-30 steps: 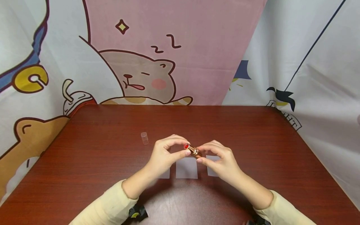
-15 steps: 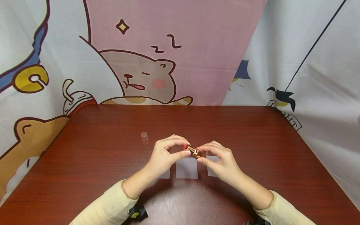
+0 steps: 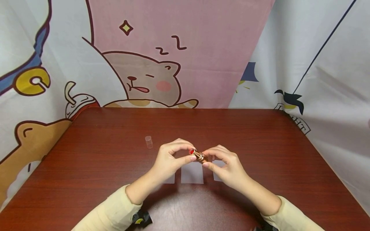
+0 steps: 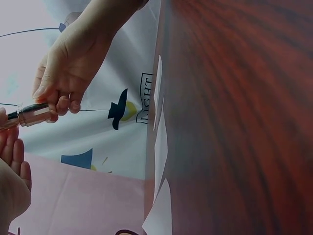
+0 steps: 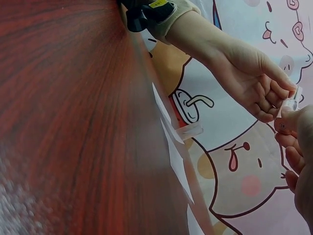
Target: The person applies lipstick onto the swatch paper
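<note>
A gold lipstick tube [image 3: 198,155] with its red tip exposed is held above the wooden table [image 3: 260,144], pinched at its red end by the curled thumb and fingers of the left hand [image 3: 170,158] and at its base by the curled fingers of the right hand [image 3: 226,165]. Three pale paper squares [image 3: 192,172] are seen lying on the table just beneath the hands. A small clear cap [image 3: 148,141] is seen standing upright on the table, near the left hand but apart from it.
</note>
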`<state>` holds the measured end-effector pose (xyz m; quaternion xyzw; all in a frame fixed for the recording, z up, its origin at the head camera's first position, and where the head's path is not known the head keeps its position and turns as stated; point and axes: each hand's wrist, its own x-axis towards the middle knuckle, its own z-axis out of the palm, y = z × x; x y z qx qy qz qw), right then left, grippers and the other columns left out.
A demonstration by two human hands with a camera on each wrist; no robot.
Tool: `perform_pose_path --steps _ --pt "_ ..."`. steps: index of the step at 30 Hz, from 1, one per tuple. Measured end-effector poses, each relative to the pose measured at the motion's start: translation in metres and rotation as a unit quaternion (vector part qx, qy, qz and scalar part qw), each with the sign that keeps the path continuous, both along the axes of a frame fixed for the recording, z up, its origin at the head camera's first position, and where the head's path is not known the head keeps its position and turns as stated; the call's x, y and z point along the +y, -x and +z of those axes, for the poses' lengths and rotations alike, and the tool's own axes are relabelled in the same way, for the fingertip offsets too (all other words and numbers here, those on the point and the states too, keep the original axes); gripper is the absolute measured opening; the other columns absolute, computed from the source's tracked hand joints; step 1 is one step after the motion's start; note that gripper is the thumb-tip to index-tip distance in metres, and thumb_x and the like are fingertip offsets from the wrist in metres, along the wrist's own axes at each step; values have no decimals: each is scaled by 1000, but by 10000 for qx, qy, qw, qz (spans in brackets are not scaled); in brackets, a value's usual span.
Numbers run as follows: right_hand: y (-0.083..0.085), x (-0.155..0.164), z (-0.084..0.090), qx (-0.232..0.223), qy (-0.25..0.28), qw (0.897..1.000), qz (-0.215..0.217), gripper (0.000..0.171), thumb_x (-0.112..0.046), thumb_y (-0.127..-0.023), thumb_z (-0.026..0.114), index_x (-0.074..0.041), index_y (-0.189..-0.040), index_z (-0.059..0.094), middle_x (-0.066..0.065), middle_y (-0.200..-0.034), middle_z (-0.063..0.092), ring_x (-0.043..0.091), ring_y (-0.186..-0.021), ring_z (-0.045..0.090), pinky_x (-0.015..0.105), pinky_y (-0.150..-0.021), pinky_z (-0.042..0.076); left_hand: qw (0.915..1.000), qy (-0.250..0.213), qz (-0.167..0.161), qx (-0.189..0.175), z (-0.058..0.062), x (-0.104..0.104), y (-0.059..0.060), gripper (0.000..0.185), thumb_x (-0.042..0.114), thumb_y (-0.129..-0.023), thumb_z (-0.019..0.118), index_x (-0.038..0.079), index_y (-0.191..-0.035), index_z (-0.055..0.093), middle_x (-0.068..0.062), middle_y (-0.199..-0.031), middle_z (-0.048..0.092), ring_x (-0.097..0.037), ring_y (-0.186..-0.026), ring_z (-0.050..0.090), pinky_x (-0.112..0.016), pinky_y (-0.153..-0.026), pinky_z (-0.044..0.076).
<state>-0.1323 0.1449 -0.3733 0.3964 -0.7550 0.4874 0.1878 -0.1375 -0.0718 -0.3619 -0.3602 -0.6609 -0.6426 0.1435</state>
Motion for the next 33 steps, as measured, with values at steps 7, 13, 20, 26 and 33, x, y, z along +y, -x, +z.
perform_pose_path --steps 7,13,20,26,33 --pt "1 0 0 158 -48 9997 179 28 5 -78 75 -5 -104 69 0 -90 67 14 -77 54 23 -72 50 9996 135 -5 244 2 0 0 17 -5 -76 77 -2 -92 72 -9 -91 69 -21 -89 62 -35 -83 50" --pt "1 1 0 146 -176 9995 239 24 0 -83 72 -5 -106 69 -2 -95 69 13 -82 58 23 -71 49 9996 131 -46 228 1 0 0 18 -6 -75 77 -3 -93 72 -10 -92 69 -22 -90 62 -35 -82 50" --pt "1 2 -1 121 -281 9992 244 23 -1 -85 69 -6 -108 68 -1 -98 69 12 -85 58 25 -71 48 9997 95 -109 203 0 0 1 18 -6 -75 77 -3 -93 72 -10 -92 69 -22 -90 62 -35 -82 51" --pt "0 2 -1 -95 -468 9986 210 27 3 -86 67 -6 -111 67 -2 -102 68 14 -92 59 28 -78 48 9996 71 -128 241 0 0 1 18 -7 -75 77 -3 -92 72 -11 -91 69 -22 -89 62 -35 -81 51" --pt "0 1 -4 -68 -264 9995 186 33 4 -84 69 -5 -115 67 -1 -105 67 15 -89 58 26 -81 50 9999 1 -20 108 0 -1 1 19 -7 -75 77 -5 -93 72 -11 -92 68 -22 -89 62 -34 -81 51"
